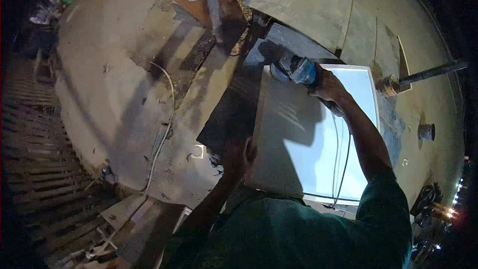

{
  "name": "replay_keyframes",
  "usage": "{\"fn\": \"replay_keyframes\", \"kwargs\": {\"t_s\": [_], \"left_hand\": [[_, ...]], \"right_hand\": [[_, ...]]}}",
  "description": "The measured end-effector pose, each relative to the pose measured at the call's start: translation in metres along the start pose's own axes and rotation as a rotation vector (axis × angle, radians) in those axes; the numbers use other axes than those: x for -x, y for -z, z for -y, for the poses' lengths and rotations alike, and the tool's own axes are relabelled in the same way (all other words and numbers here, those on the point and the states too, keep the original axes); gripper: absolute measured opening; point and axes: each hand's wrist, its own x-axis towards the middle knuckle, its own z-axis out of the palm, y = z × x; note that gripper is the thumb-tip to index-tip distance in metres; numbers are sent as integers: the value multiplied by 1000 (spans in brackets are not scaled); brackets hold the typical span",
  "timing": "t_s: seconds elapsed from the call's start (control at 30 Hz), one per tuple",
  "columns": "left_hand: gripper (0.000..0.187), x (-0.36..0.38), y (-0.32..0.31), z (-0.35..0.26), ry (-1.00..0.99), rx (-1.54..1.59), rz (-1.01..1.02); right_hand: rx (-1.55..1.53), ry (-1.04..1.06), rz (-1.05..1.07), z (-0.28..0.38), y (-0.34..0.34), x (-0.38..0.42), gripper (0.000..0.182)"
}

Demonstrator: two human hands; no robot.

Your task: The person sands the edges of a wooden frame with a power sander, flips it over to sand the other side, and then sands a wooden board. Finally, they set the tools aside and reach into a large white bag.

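A white rectangular panel point(343, 164) with a raised rim lies in front of me, its left part in shadow. My right hand point(328, 87) is closed around a blue handheld power sander point(302, 71) at the panel's far left corner. The sander's underside is hidden. From it a dark cord point(343, 169) runs back over the panel towards my body. In deep shadow, my left hand point(241, 157) grips the panel's left edge; some of its fingers are hard to make out.
Under the panel is a dark board point(231, 112). Large grey sheets point(308, 10) lie beyond it. A post point(211, 5) rises at the far left, and a pole point(433, 73) extends at the right near a small can point(426, 132). A pale hose point(167, 124) crosses the ground.
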Motion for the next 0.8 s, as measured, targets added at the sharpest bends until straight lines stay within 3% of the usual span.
{"fn": "replay_keyframes", "kwargs": {"t_s": [0.13, 0.37, 0.43, 0.53, 0.67, 0.73, 0.8], "left_hand": [[73, -63, -9, -34, -147, -51, -166], [69, -77, -15, -43, -115, -116, -73], [69, -80, -25, -41, -139, -150, -159], [68, -79, -18, -56, -33, -195, -71], [69, -79, -41, -35, -113, -133, -152], [68, -80, -42, -33, -53, -174, -122], [68, -79, -34, -41, -65, -215, -119]], "right_hand": [[-25, -11, -74, -12, -2, 3, 86], [-63, -156, -121, -66, 9, 15, 81], [-74, -197, -97, -89, 12, 22, 79], [-149, -208, -219, -143, 15, 28, 75], [-216, -215, -323, -221, 13, 36, 80], [-228, -201, -350, -299, -8, 14, 79], [-204, -248, -421, -299, -3, 19, 72]]}}
